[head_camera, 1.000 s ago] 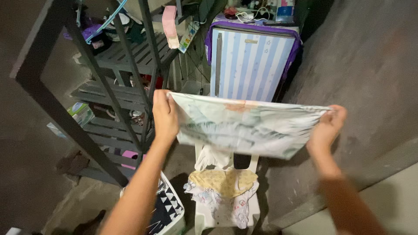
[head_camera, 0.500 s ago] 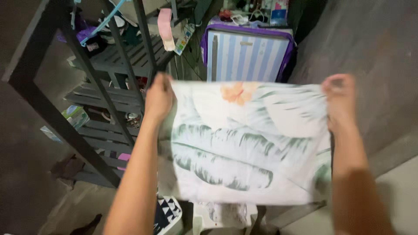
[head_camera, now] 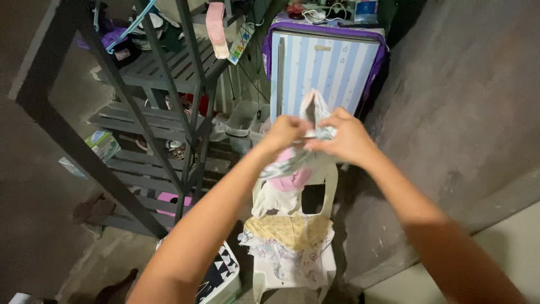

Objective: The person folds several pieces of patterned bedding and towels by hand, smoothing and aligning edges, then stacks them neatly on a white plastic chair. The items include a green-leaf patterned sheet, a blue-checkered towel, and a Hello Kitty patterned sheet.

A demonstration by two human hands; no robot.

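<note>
My left hand [head_camera: 284, 133] and my right hand [head_camera: 344, 138] meet in front of me, both gripping a white cloth with a green leaf print [head_camera: 313, 112]. The cloth is folded together between them, its top edge poking up above my fingers and the rest hanging in a bunch below. Under my hands stands a white plastic chair [head_camera: 331, 186] with a pink cloth [head_camera: 297, 179] on its backrest. A yellow garment [head_camera: 288, 229] and a pale printed garment [head_camera: 284, 260] lie piled on its seat.
A dark slatted shelf rack [head_camera: 157, 67] with clutter fills the left. A blue-and-white striped cabinet [head_camera: 323, 73] stands behind the chair. A white basket with a black triangle-print fabric [head_camera: 219, 273] sits lower left. A rough concrete wall [head_camera: 467, 101] runs along the right.
The cloth was stretched wide between my hands, then hung open. Now my hands have come together in the middle and the cloth is folded in half.
</note>
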